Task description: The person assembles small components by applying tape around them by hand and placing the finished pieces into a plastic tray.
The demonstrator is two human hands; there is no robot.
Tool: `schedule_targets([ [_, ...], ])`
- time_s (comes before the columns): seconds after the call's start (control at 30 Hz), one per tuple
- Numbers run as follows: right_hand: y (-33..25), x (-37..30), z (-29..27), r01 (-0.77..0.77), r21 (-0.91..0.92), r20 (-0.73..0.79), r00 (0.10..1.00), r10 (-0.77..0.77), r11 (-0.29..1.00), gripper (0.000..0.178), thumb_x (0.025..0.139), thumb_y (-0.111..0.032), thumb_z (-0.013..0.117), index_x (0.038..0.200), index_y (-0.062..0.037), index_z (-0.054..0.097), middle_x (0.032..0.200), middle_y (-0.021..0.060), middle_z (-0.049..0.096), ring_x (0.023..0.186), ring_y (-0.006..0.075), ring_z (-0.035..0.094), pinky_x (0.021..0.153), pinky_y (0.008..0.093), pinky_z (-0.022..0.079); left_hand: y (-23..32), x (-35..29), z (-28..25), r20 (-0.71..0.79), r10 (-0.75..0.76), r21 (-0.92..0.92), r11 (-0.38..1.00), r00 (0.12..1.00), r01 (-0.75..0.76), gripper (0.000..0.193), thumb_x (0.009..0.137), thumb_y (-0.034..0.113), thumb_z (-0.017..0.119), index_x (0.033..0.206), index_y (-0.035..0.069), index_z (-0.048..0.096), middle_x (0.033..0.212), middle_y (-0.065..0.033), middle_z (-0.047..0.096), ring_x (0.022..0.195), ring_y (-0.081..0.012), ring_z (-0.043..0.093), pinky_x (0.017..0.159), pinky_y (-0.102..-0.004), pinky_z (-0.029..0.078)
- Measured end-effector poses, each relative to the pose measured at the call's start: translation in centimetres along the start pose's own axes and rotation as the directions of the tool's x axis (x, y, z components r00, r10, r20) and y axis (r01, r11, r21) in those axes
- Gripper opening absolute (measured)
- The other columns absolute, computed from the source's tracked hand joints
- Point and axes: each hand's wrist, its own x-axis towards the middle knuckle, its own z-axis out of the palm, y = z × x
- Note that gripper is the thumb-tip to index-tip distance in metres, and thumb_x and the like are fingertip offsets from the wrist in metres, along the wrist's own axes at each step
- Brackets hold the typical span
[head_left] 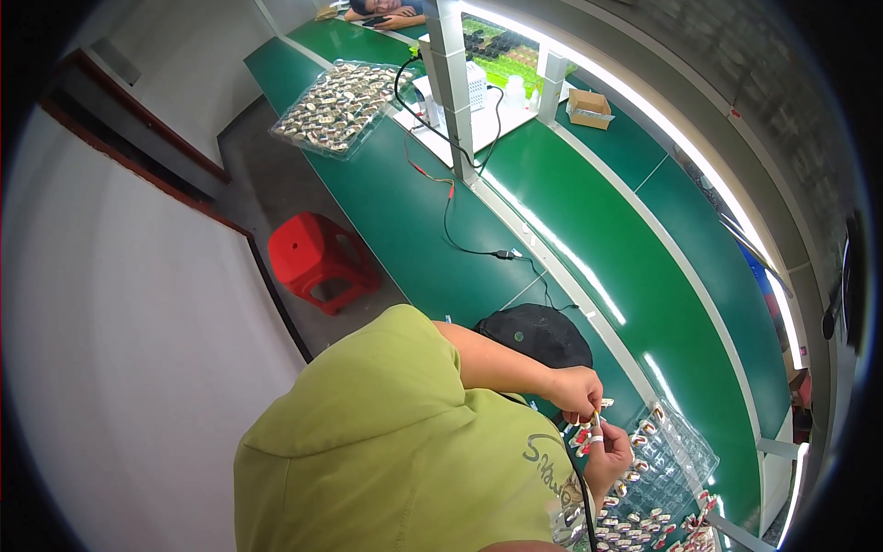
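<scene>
Two bare hands meet at the lower right of the head view, above a long green desk [589,248] that runs from the far left to the near right. The left hand [578,391] comes in on a bare forearm from under a yellow-green shirt [386,442]; its fingers are curled shut in a pinch on a small white-and-red part [595,419], held just below the fingertips. The right hand [607,455] sits just nearer and to the right, touching the same cluster of small parts; its fingers are folded closed around them, with a pale band on one finger. How many pieces lie inside this grip cannot be told at this size.

Directly under and to the right of both hands lies a clear plastic tray [685,442] with rows of pockets, many holding small red-and-white parts, the far-right pockets bare. A black rounded object [536,333] rests on the desk just beyond the left forearm.

Farther off, a thin black cable [460,244] trails along the desk toward a white upright post [451,83]. A second clear tray [338,103], filled with small parts, overhangs the far left edge of the desk. A small cardboard box [590,108] stands to the right of the post. A red plastic stool [317,258] stands on the floor left of the desk. At the far end, another person's arms [386,17] rest on the desk.
</scene>
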Motion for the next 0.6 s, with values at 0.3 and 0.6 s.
schedule_targets([
  [0.3,-0.6,0.3,-0.1,-0.019,0.032,0.015,1.0,0.018,0.999,0.012,0.081,0.007,0.063,0.093,0.0039,0.063,0.091,0.0064,0.06,0.075,0.01,0.058,0.067,0.0214,0.048,-0.4,0.5,-0.4,0.033,0.051,0.012,0.999,0.998,-0.051,0.017,0.079,0.006,0.061,0.092,-0.003,0.067,0.077,-0.0083,0.069,0.062,-0.0137,0.066,0.059,-0.0255,0.055],
  [0.6,-1.2,-0.4,-0.4,-0.081,0.028,-0.043,0.996,0.083,0.996,0.009,0.083,0.003,0.063,0.092,0.004,0.062,0.085,0.0058,0.062,0.072,0.0092,0.058,0.066,0.0212,0.047,0.0,0.4,0.1,0.04,0.029,0.037,0.999,0.999,-0.03,0.018,0.078,0.006,0.063,0.093,-0.003,0.068,0.075,-0.0091,0.068,0.063,-0.0144,0.066,0.059,-0.0266,0.056],
])
